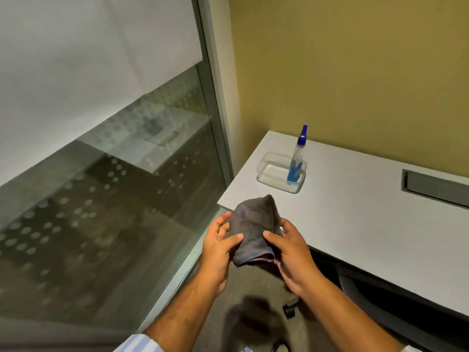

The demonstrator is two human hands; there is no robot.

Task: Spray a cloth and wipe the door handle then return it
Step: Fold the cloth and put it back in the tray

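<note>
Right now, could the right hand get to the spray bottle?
Probably yes: bare desk lies between the right hand and the spray bottle, but its grip is on the cloth.

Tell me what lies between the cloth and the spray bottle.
Head view: only bare white desk top between the grey cloth and the spray bottle, which stands in a clear tray.

2 hands [220, 247] [289, 255], 1 grey cloth [251, 229]. 1 spray bottle [297, 158], 1 clear tray [269, 171]. 1 white desk [368, 219].

Grey cloth [250, 228] – bunched, perhaps damp-spotted – above the desk corner
</note>
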